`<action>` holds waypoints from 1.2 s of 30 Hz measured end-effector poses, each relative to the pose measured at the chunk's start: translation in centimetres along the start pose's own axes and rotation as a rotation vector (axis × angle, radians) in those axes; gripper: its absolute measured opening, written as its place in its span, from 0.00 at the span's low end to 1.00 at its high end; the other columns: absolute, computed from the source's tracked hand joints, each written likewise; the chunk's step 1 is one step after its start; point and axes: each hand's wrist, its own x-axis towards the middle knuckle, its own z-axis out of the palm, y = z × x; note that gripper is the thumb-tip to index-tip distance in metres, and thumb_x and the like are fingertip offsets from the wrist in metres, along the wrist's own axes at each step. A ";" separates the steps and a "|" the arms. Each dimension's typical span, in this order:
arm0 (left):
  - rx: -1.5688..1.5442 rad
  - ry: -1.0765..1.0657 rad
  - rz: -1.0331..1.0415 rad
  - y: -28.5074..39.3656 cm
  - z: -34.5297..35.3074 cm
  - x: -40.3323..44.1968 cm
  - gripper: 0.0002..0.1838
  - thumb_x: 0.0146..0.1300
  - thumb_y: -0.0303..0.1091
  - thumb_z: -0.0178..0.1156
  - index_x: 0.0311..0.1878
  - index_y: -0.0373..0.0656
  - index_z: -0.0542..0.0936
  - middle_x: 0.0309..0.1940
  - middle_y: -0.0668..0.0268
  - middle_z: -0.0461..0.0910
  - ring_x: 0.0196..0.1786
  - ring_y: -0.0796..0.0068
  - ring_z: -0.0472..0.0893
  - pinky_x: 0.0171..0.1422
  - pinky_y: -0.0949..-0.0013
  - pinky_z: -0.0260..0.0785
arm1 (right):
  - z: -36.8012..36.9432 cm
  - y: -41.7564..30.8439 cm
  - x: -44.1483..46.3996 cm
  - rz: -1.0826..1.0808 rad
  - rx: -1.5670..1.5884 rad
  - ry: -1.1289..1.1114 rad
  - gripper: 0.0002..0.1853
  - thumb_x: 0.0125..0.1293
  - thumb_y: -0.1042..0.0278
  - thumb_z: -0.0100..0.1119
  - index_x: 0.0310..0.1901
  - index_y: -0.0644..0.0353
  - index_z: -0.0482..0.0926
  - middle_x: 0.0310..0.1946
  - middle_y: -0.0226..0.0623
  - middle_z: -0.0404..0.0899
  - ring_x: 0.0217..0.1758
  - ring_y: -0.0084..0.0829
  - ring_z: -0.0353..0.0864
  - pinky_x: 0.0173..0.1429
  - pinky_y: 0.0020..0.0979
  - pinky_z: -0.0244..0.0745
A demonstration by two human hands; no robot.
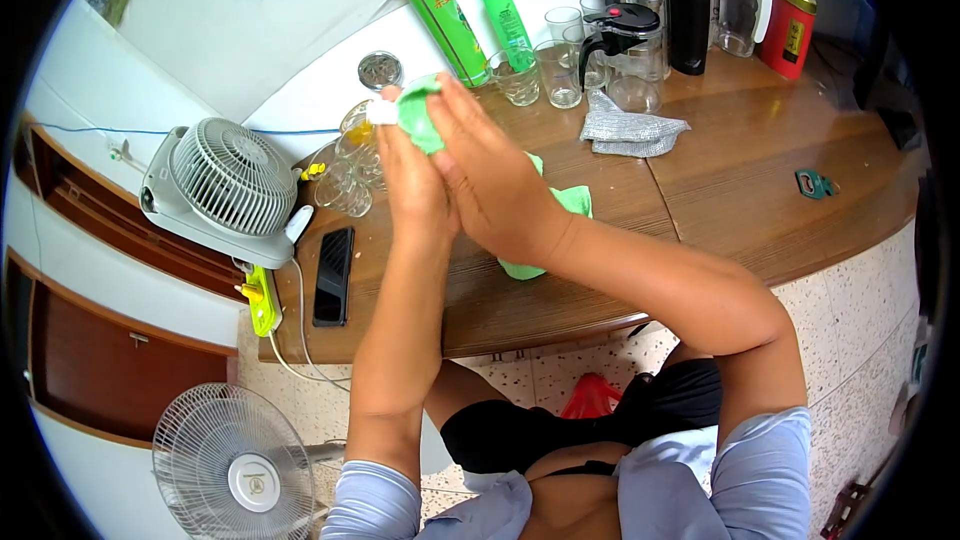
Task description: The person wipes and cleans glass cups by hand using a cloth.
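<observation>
My two hands are raised close together above the table, in the middle of the head view. My right hand point(500, 175) presses a light green cloth point(420, 118) with its fingers extended along it. My left hand point(412, 180) is closed around a small white object point(382, 112) that pokes out beside the cloth; its kind I cannot make out, as cloth and fingers cover most of it. More green cloth point(572, 202) lies on the table behind my right wrist, partly hidden. Just left of my hands stand several clear glasses point(345, 190).
Along the back are a green spray can point(435, 10), a green pump bottle point(507, 22), a glass teapot point(636, 65), a black flask point(688, 15) and a red tin point(789, 30). A grey cloth point(632, 130), phone point(333, 277), fan point(235, 175) and power strip point(262, 302) are around.
</observation>
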 end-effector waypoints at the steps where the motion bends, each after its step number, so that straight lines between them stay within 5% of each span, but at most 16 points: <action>1: 0.045 -0.059 -0.024 -0.4 0.1 -0.5 0.22 0.87 0.55 0.44 0.60 0.44 0.72 0.48 0.67 0.79 0.51 0.76 0.81 0.51 0.67 0.78 | -0.3 0.4 0.4 0.027 0.007 0.012 0.28 0.81 0.70 0.50 0.75 0.80 0.64 0.78 0.72 0.60 0.79 0.65 0.66 0.81 0.46 0.66; 4: 0.096 -0.064 -0.140 -0.1 1.5 -1.6 0.28 0.86 0.58 0.42 0.68 0.46 0.75 0.59 0.66 0.82 0.60 0.71 0.83 0.64 0.61 0.78 | -1.1 1.4 1.2 0.165 0.115 0.055 0.28 0.84 0.65 0.48 0.75 0.79 0.64 0.73 0.70 0.69 0.75 0.63 0.74 0.77 0.46 0.71; 6: 0.112 -0.030 -0.120 0.4 2.1 -2.0 0.26 0.86 0.56 0.43 0.66 0.45 0.76 0.57 0.65 0.83 0.59 0.71 0.83 0.62 0.62 0.78 | -1.5 1.6 1.4 0.330 0.245 0.019 0.28 0.87 0.62 0.44 0.77 0.75 0.65 0.69 0.66 0.76 0.72 0.58 0.78 0.73 0.46 0.74; 9: 0.118 0.002 -0.040 0.3 1.5 -1.4 0.25 0.84 0.58 0.46 0.62 0.45 0.75 0.53 0.66 0.81 0.53 0.73 0.81 0.55 0.64 0.76 | -1.2 1.0 1.1 0.520 0.468 -0.053 0.26 0.83 0.67 0.49 0.74 0.77 0.66 0.63 0.74 0.76 0.65 0.64 0.80 0.67 0.51 0.76; 11: 0.104 0.026 0.010 0.3 -0.1 0.1 0.24 0.83 0.60 0.50 0.58 0.48 0.73 0.45 0.69 0.77 0.43 0.77 0.78 0.43 0.70 0.72 | -0.6 0.3 0.4 0.337 0.335 -0.037 0.26 0.82 0.68 0.49 0.75 0.75 0.65 0.63 0.74 0.75 0.64 0.63 0.81 0.63 0.53 0.76; 12: 0.082 0.041 0.020 1.0 -0.2 0.2 0.24 0.82 0.61 0.50 0.58 0.48 0.72 0.45 0.68 0.77 0.44 0.75 0.79 0.45 0.68 0.73 | -0.3 -0.2 0.0 0.246 0.269 -0.028 0.26 0.82 0.68 0.49 0.75 0.74 0.65 0.63 0.74 0.75 0.63 0.63 0.81 0.61 0.54 0.76; 16: 0.046 0.142 -0.024 2.3 0.4 -0.2 0.25 0.82 0.63 0.51 0.57 0.48 0.73 0.48 0.65 0.78 0.51 0.70 0.81 0.53 0.63 0.77 | 0.7 -1.1 -1.2 -0.071 -0.077 -0.049 0.28 0.77 0.74 0.53 0.74 0.78 0.65 0.75 0.69 0.65 0.80 0.67 0.65 0.80 0.53 0.67; 17: 0.035 0.125 -0.061 2.2 0.3 -0.2 0.25 0.82 0.63 0.51 0.56 0.48 0.73 0.48 0.65 0.78 0.51 0.70 0.80 0.53 0.63 0.77 | 0.7 -1.0 -1.4 -0.059 -0.043 -0.093 0.28 0.75 0.75 0.54 0.73 0.80 0.66 0.78 0.66 0.62 0.85 0.69 0.55 0.86 0.54 0.57; 23: 0.085 -0.048 -0.156 0.1 0.7 -1.8 0.31 0.82 0.64 0.46 0.69 0.48 0.75 0.61 0.64 0.82 0.64 0.67 0.81 0.66 0.56 0.75 | -0.2 0.9 0.8 -0.054 -0.041 0.023 0.23 0.77 0.73 0.54 0.68 0.80 0.73 0.75 0.69 0.68 0.81 0.63 0.65 0.84 0.49 0.62; 30: 0.064 -0.151 -0.261 0.7 2.9 -3.0 0.28 0.83 0.60 0.47 0.64 0.45 0.77 0.61 0.62 0.82 0.63 0.67 0.81 0.69 0.57 0.73 | -1.4 2.9 2.0 0.468 0.438 0.123 0.24 0.83 0.64 0.49 0.69 0.75 0.76 0.64 0.66 0.80 0.69 0.57 0.81 0.73 0.44 0.75; 36: 0.045 -0.050 -0.038 1.2 2.0 -1.9 0.26 0.84 0.59 0.47 0.57 0.43 0.76 0.57 0.61 0.81 0.58 0.67 0.81 0.67 0.59 0.74 | -1.3 -0.1 1.2 0.579 0.449 -0.020 0.26 0.84 0.63 0.49 0.73 0.74 0.69 0.54 0.61 0.86 0.57 0.54 0.87 0.64 0.44 0.79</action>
